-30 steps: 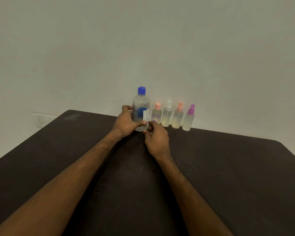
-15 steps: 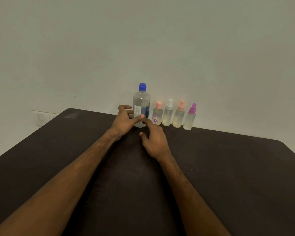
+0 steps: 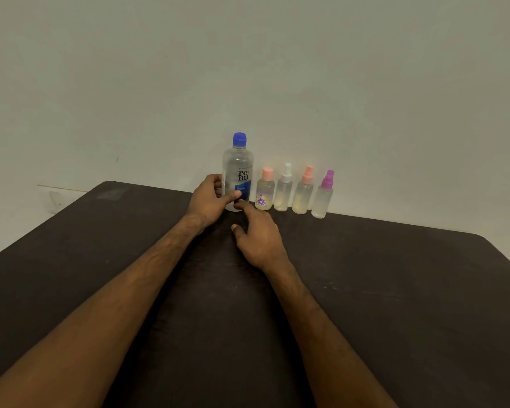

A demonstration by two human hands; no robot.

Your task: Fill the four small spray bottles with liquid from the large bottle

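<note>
A large clear bottle with a blue cap and a blue label stands upright at the far edge of the dark table. My left hand wraps its lower part from the left, thumb across the front. My right hand rests on the table just in front, fingers apart, one fingertip touching the bottle's base. To the right stand four small bottles in a row: a pink-capped one with a flower sticker, a white sprayer, a pink sprayer and a purple sprayer.
A plain pale wall rises right behind the bottles. The table's far left corner is rounded, and its right edge slants down at the right of the view.
The large bottle has been turned so its label faces me. My left hand has closed round it again and my right hand has slid back slightly.
</note>
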